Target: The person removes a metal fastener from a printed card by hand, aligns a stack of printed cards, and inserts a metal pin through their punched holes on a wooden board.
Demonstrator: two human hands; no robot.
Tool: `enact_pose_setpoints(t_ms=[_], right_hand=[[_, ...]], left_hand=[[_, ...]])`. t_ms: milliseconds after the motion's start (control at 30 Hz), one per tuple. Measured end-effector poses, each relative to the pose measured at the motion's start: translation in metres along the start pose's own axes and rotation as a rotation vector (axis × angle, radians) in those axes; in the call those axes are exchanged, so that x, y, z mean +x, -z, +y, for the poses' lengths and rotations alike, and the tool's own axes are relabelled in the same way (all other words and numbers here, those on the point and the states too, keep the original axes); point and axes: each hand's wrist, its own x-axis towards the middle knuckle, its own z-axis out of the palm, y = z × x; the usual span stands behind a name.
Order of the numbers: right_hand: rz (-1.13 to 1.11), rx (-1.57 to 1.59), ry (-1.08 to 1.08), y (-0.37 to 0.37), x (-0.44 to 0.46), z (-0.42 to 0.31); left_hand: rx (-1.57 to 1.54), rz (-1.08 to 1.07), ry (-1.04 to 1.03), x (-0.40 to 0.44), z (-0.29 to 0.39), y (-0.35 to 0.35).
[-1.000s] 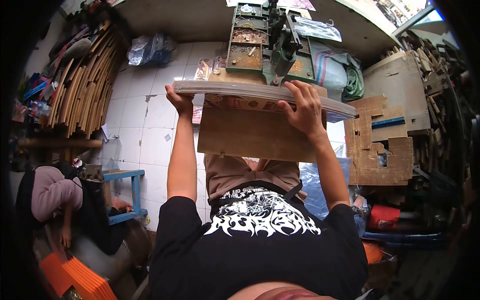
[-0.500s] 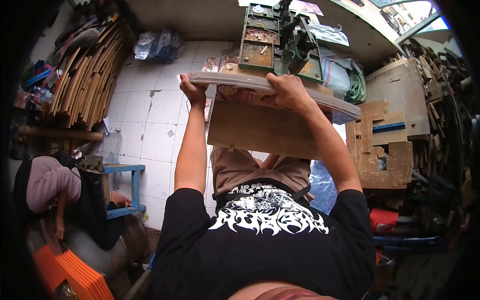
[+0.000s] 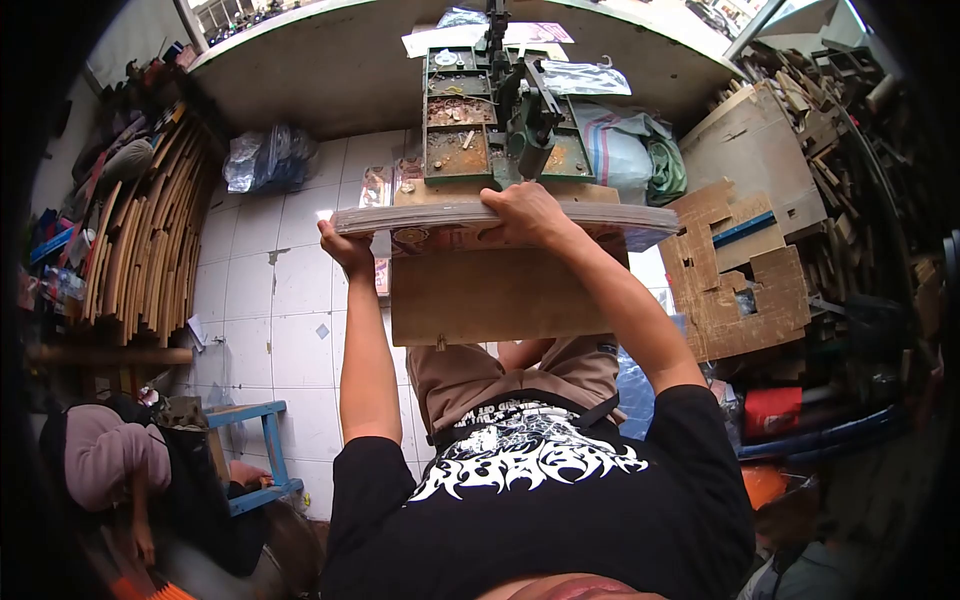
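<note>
A thick stack of printed sheets [image 3: 420, 218] stands on its long edge across a brown wooden board [image 3: 500, 300], pale sheet edges facing up. My left hand [image 3: 348, 250] grips its left end, fingers wrapped around the corner. Near the middle, my right hand [image 3: 530, 214] clasps the top edge, thumb on the far side and fingers partly hidden against the near face. Reddish-brown print shows on that face below my hands. Just beyond the stack is a dark green machine [image 3: 540, 135] with a compartmented tray [image 3: 458, 150] holding small bits.
Wooden slats [image 3: 140, 230] lean at the left, and cut plywood [image 3: 745, 275] lies at the right among scrap wood. Plastic bags [image 3: 268, 160] rest by the wall. At lower left, another person [image 3: 115, 465] sits near a blue stool [image 3: 270, 450].
The stack has gone from sloping down to the right to nearly level. Both hands keep their hold on it. The camera view has shifted, showing more of the far wall and window.
</note>
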Motion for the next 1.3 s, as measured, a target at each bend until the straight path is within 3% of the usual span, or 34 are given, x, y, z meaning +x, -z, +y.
enact_pose_setpoints(t_ms=[1133, 1233, 1300], right_hand=[[0.015, 0.016, 0.000, -0.002, -0.005, 0.004], [0.008, 0.004, -0.001, -0.005, -0.005, 0.005], [0.000, -0.036, 0.002, -0.002, 0.000, 0.009]], left_hand=[[0.052, 0.044, -0.036, 0.003, -0.005, -0.002], [-0.038, -0.013, 0.032, 0.012, -0.014, 0.013], [-0.028, 0.062, 0.059, 0.012, -0.014, 0.009]])
